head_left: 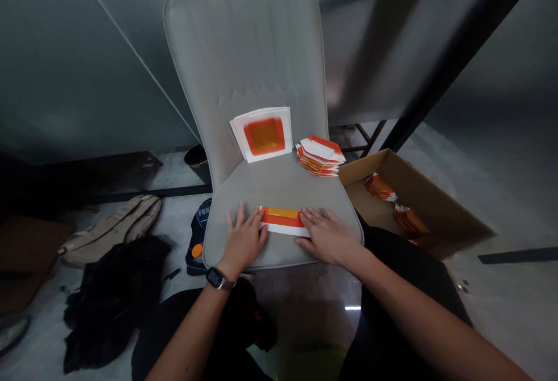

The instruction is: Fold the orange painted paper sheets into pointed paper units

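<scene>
On the front of the grey chair seat point(265, 186) lies a folded strip of paper point(284, 220), orange and white with a gold band. My left hand point(244, 234) rests on its left end, fingers spread and laid flat. Over the right end, my right hand point(326, 234) presses down with flat, outstretched fingers. Behind them, white paper sheets point(265, 136) printed with an orange and gold square lean against the backrest. A stack of folded orange-and-white papers point(321, 155) sits at the seat's right rear.
An open cardboard box point(453, 212) on the right holds more folded orange papers point(380, 186). Left of the chair are a dark bin point(198, 163), a beige bag point(115, 227), black cloth point(117, 299) and a dark blue item point(196, 253) on the floor.
</scene>
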### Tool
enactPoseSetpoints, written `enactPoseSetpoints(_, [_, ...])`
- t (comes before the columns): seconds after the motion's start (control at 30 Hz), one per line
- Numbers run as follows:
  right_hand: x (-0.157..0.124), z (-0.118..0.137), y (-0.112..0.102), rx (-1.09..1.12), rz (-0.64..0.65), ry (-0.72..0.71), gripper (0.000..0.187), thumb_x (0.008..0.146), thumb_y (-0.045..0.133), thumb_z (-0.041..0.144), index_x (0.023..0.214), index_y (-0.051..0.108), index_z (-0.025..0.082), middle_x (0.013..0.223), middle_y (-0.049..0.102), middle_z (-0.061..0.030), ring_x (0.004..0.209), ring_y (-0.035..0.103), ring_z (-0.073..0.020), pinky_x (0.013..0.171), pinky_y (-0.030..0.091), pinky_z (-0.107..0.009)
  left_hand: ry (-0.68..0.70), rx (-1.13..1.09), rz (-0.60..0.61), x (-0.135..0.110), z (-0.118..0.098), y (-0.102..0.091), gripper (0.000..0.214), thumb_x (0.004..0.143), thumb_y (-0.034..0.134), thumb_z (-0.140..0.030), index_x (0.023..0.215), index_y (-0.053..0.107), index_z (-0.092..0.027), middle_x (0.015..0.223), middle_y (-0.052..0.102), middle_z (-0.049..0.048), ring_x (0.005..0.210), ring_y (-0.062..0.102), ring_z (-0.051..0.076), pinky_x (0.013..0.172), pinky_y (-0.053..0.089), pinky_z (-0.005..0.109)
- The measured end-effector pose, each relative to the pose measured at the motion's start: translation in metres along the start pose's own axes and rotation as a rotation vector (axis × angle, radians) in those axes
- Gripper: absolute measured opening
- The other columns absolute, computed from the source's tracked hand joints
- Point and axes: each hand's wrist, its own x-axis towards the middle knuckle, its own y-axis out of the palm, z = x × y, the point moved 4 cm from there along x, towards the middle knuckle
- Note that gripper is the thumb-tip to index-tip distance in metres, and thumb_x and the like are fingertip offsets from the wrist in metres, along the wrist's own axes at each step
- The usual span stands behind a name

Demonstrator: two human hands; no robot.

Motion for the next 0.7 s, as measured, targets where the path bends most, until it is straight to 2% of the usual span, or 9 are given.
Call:
enactPoseSetpoints(0.17, [0.013, 0.007, -0.009, 0.012, -0.126, -0.197, 0.047, 0.105, 0.043, 0.035, 0.144, 0.057, 0.012, 0.156, 0.049, -0.0141, 0.147, 0.043, -0.0277, 0.125, 0.029, -0.048, 0.005, 0.020, 0.048, 0.002, -0.003, 0.000, 0.050, 0.102, 0.046, -0.031, 0.152, 0.048, -0.026, 0.156, 0.050, 0.0101, 0.149, 0.031, 0.048, 0.112, 0.021, 0.083])
enactPoseSetpoints(0.23, [0.015, 0.008, -0.003, 0.006, -0.116, -0.208, 0.049, 0.106, 0.041, 0.037, 0.145, 0.056, 0.011, 0.155, 0.049, -0.0158, 0.146, 0.044, -0.0281, 0.125, 0.029, -0.049, 0.012, 0.045, 0.048, 0.000, -0.006, 0.003, 0.050, 0.102, 0.045, -0.028, 0.152, 0.047, -0.026, 0.158, 0.046, 0.0115, 0.149, 0.031, 0.048, 0.112, 0.022, 0.082])
enactPoseSetpoints(0.33, [0.013, 0.009, 0.008, -0.011, -0.100, -0.123, 0.068, 0.103, 0.042, 0.055, 0.151, 0.049, 0.007, 0.156, 0.045, -0.0220, 0.148, 0.041, -0.0331, 0.125, 0.024, -0.057, 0.051, 0.065, 0.032, 0.000, -0.010, 0.009, 0.050, 0.103, 0.041, -0.025, 0.153, 0.046, -0.022, 0.162, 0.041, 0.0139, 0.152, 0.026, 0.046, 0.114, 0.022, 0.080])
enactPoseSetpoints(0.43, [0.009, 0.014, 0.017, -0.011, -0.095, -0.056, 0.090, 0.096, 0.039, 0.073, 0.155, 0.042, 0.006, 0.159, 0.038, -0.0246, 0.151, 0.035, -0.0360, 0.126, 0.017, -0.060, 0.131, 0.034, 0.046, 0.001, -0.012, 0.015, 0.052, 0.102, 0.036, -0.017, 0.153, 0.042, -0.010, 0.162, 0.038, 0.0185, 0.154, 0.028, 0.037, 0.122, 0.026, 0.065])
enactPoseSetpoints(0.5, [0.008, 0.015, 0.021, -0.006, -0.085, -0.038, 0.096, 0.093, 0.040, 0.078, 0.156, 0.040, 0.005, 0.161, 0.034, -0.0251, 0.152, 0.032, -0.0369, 0.126, 0.016, -0.060, 0.158, 0.001, 0.067, 0.002, -0.012, 0.017, 0.053, 0.100, 0.036, -0.013, 0.153, 0.041, -0.006, 0.161, 0.039, 0.0211, 0.152, 0.032, 0.033, 0.122, 0.033, 0.056])
enactPoseSetpoints(0.6, [0.009, 0.012, 0.020, 0.004, -0.086, -0.052, 0.092, 0.093, 0.045, 0.075, 0.156, 0.041, 0.008, 0.160, 0.036, -0.0240, 0.151, 0.033, -0.0369, 0.127, 0.015, -0.059, 0.149, -0.009, 0.091, 0.002, -0.012, 0.015, 0.054, 0.099, 0.039, -0.013, 0.153, 0.043, -0.012, 0.162, 0.038, 0.0196, 0.151, 0.035, 0.033, 0.119, 0.035, 0.059])
enactPoseSetpoints(0.7, [0.010, 0.005, 0.011, 0.023, -0.102, -0.142, 0.075, 0.097, 0.053, 0.062, 0.152, 0.047, 0.011, 0.157, 0.044, -0.0213, 0.151, 0.036, -0.0344, 0.126, 0.021, -0.058, 0.127, -0.005, 0.113, 0.002, -0.013, 0.009, 0.053, 0.100, 0.040, -0.015, 0.152, 0.045, -0.016, 0.162, 0.038, 0.0180, 0.151, 0.035, 0.034, 0.119, 0.029, 0.066])
